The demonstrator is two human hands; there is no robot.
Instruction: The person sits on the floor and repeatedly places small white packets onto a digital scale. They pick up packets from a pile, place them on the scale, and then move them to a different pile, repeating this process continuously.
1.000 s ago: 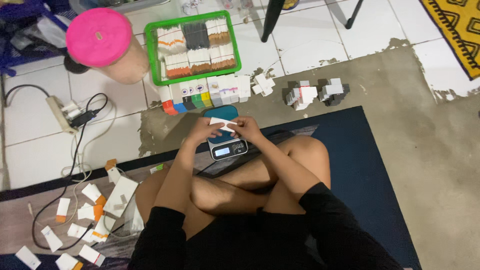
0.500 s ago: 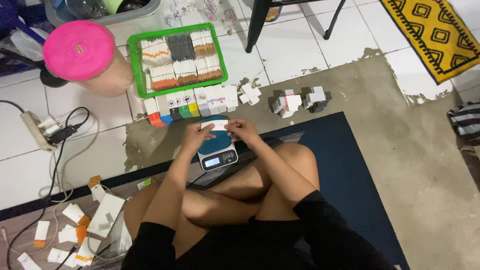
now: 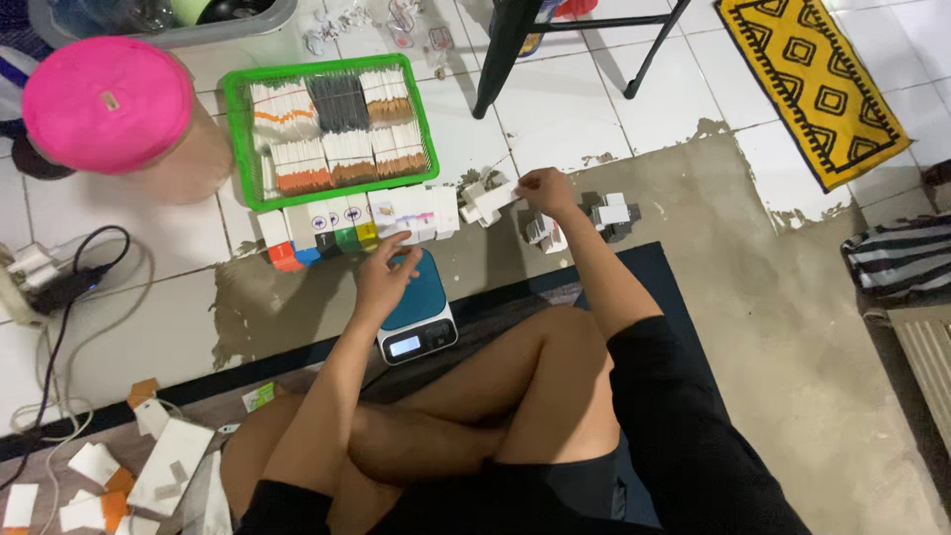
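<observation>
Since half a second ago, the right hand (image 3: 543,188) has been carried away from the scale (image 3: 416,309) toward the loose boxes (image 3: 547,234) on the floor, and a small white box (image 3: 492,201) is pinched between its fingers, out past the row of boxes (image 3: 362,220). The scale's teal plate is thus left bare. The left hand (image 3: 384,274) is kept over the plate's far edge, fingers loosely spread and nothing held. The white box is well apart from the left fingers and level with the green tray's (image 3: 234,139) near rim.
</observation>
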